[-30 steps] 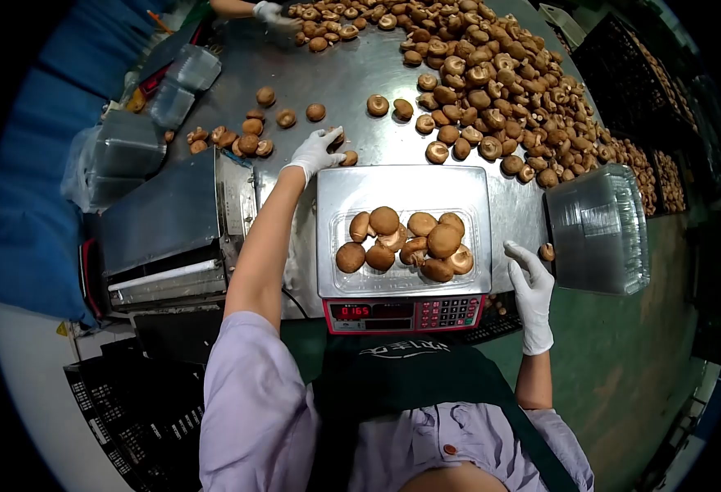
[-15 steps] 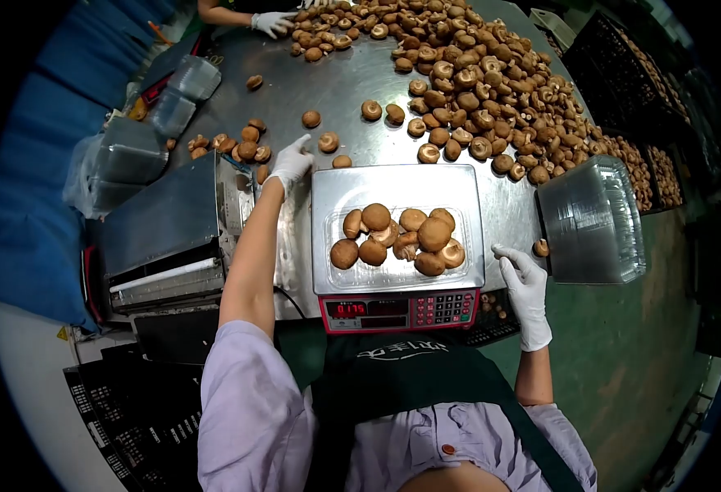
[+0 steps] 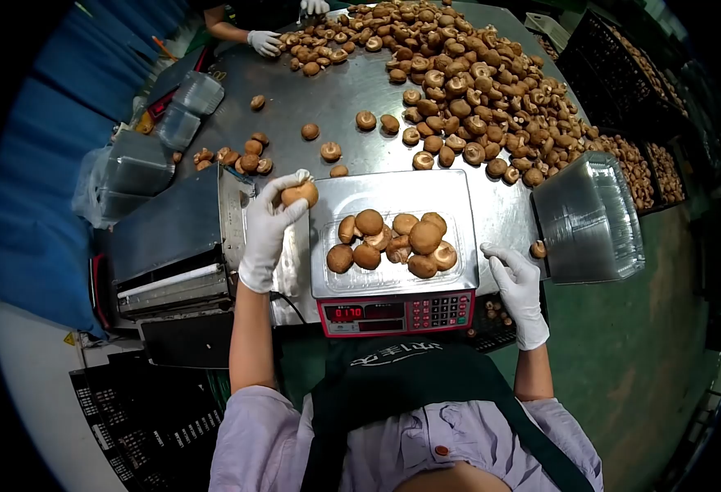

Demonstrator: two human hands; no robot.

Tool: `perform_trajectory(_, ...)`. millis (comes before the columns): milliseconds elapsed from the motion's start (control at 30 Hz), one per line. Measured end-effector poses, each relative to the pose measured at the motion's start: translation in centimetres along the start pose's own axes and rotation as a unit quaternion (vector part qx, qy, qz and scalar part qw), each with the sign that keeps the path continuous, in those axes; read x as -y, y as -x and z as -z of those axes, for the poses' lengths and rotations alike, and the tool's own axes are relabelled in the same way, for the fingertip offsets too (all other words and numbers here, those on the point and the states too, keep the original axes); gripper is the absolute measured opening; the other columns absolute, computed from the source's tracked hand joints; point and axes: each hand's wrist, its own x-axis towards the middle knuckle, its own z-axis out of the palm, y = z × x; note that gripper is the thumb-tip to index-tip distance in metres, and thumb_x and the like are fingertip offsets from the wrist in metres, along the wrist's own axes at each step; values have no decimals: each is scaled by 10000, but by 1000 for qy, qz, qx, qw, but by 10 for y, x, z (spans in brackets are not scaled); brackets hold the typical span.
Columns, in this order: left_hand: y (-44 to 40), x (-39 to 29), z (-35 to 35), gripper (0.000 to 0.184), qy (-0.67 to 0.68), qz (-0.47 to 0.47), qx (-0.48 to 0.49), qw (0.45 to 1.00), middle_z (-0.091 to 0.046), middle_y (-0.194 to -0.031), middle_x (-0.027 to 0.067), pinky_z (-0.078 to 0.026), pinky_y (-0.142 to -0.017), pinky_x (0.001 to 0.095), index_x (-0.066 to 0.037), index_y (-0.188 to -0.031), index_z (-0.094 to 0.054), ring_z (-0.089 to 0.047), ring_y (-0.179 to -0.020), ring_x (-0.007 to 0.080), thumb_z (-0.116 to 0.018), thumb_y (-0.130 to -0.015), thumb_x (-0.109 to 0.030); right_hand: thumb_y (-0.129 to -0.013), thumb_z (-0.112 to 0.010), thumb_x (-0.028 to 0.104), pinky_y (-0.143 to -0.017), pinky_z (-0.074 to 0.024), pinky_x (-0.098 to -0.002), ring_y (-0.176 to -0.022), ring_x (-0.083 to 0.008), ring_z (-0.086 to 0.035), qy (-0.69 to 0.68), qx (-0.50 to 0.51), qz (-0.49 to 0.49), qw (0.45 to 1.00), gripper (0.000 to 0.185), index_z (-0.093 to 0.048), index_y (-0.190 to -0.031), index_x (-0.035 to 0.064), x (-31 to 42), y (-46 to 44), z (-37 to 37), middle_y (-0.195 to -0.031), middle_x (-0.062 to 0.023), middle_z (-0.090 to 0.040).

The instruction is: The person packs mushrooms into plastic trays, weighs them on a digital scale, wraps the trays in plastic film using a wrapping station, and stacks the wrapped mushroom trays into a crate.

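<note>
My white-gloved left hand (image 3: 272, 230) grips a brown mushroom (image 3: 300, 194) between thumb and fingers, just left of the scale's metal plate (image 3: 328, 190). On that plate a clear plastic tray (image 3: 393, 284) holds several mushrooms (image 3: 424, 237), caps mostly up. The red scale display (image 3: 348, 312) reads 0170. To the right of the plate is my gloved right hand (image 3: 515, 289), fingers apart and empty, near the plate's edge.
A large mushroom pile (image 3: 467, 90) covers the table's far right. Stacked clear trays (image 3: 586, 217) stand at right, more trays (image 3: 137, 164) at left beside a metal-topped machine (image 3: 168, 225). A co-worker's gloved hand (image 3: 264, 43) touches mushrooms at the far edge. Loose mushrooms lie beyond the scale.
My left hand has come back toward me from the loose mushrooms and now holds one. The display went from 0165 to 0175 to 0170. My right hand has shifted slightly left.
</note>
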Motion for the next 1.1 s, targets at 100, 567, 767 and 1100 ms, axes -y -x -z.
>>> perform_trajectory(100, 17, 0, -2, 354, -14, -25, -38, 999, -581, -1155, 100, -416, -986, 308, 12, -1115, -589, -545, -1092, 194, -700, -783, -42, -851, -576, 54, -799, -497, -303, -920, -222, -649, 2, 6, 6, 1000, 187, -661, -1009, 2, 1, 0, -2, -969, -134, -674)
perform_trajectory(567, 16, 74, 13, 327, -157, -25, -234, 959, -621, -1032, 80, -456, -831, 268, 9, -1090, -610, -577, -933, 150, -700, -820, -151, -703, -734, 263, -1008, -356, -467, -1206, -337, -441, 273, 96, 267, 919, 525, -566, -1170, 91, 49, -39, -62, -1248, -148, -519)
perform_trajectory(767, 44, 14, -32, 497, 82, -42, -85, 992, -469, -1333, 114, -498, -887, 238, -37, -1218, -508, -533, -1132, 191, -637, -761, 110, -674, -748, 266, -1044, -264, -517, -1250, -368, -381, 323, 97, 297, 894, 492, -563, -1066, 35, 30, -40, -102, -1305, -184, -461)
perform_trajectory(1100, 37, 61, -20, 642, 109, -59, -128, 984, -463, -1286, 116, -392, -1034, 316, -14, -1347, -369, -473, -1194, 212, -620, -771, 114, -742, -733, 96, -859, -510, -308, -1069, -228, -587, -130, 17, 113, 985, 413, -572, -1106, -18, 43, -39, -67, -1280, -223, -509)
